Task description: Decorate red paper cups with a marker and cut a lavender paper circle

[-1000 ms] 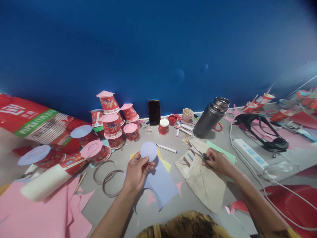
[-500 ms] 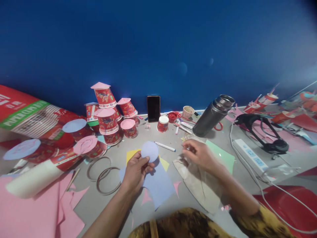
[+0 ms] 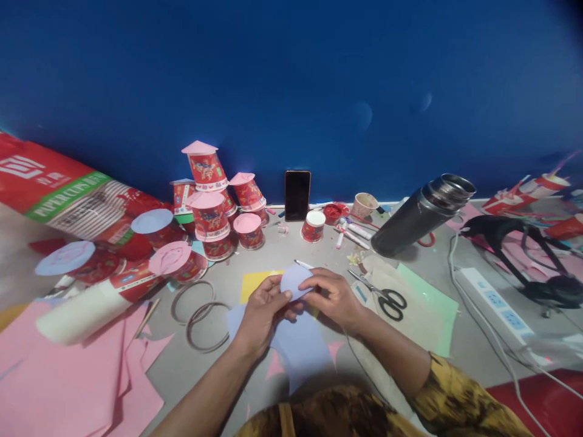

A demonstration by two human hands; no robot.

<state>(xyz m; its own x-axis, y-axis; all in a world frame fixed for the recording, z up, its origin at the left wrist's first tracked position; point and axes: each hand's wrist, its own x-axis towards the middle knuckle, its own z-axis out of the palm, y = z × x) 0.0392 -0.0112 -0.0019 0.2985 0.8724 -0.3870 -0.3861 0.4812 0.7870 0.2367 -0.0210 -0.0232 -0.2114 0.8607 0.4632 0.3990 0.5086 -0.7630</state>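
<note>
A pale lilac paper circle [image 3: 293, 281] is held up in front of me, above the table. My left hand [image 3: 262, 311] pinches its lower left edge between thumb and fingers. On the right side, the fingers of my right hand [image 3: 336, 298] close on the same circle. Beneath both hands lies a cut lilac sheet [image 3: 304, 349], with a yellow paper [image 3: 255, 283] partly under it. A white marker [image 3: 302, 264] shows just behind the circle. Black-handled scissors [image 3: 386, 297] rest on a beige cloth [image 3: 419, 312] to the right.
Red paper cups with paper discs [image 3: 207, 221] stand stacked at left, beside a cup package [image 3: 86, 200]. A phone [image 3: 297, 195] leans on the wall. A dark flask [image 3: 416, 215], power strip [image 3: 494, 303] and black headband [image 3: 505, 243] occupy the right. Two rings [image 3: 207, 328] lie left.
My right hand has moved left from over the cloth onto the paper circle, leaving the scissors in plain sight. My left hand still holds the circle. The view has shifted slightly.
</note>
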